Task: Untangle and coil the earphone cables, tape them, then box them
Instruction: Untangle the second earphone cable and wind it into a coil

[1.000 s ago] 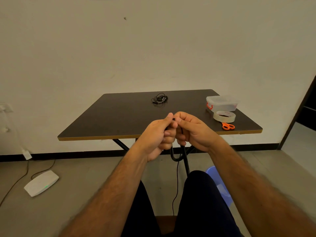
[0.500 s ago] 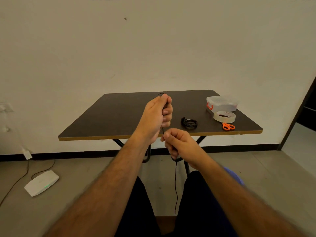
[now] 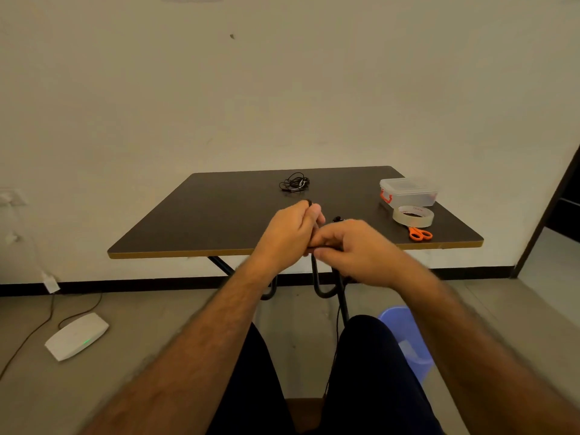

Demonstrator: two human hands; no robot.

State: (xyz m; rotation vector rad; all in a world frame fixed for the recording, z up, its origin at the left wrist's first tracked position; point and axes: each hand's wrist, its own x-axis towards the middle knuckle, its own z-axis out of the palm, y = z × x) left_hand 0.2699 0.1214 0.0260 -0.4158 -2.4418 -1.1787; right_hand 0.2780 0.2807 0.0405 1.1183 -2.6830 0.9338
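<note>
Nearest, a thin black earphone cable (image 3: pixel 336 337) hangs down between the person's dark-trousered knees, its upper end running up into the two hands. The left hand (image 3: pixel 287 235) is curled round the cable, with a short black loop or end poking out above its knuckles. The right hand (image 3: pixel 354 249) sits just beside it, touching it, fingers bent and pinching the cable below the left hand's fingers; the grip itself is somewhat blurred. Both hands are raised in front of the near edge of the dark surface (image 3: pixel 219 221).

On the floor to the left lies a white router (image 3: pixel 77 335) with a green light; to the right stands a blue bin (image 3: pixel 408 337).

On the right side of the surface lie orange scissors (image 3: pixel 420 233), then a roll of clear tape (image 3: pixel 413 216), then a clear plastic box (image 3: pixel 408 191) with orange clasps. Toward the far middle rests a second tangled bundle of earphones (image 3: pixel 294 183).
</note>
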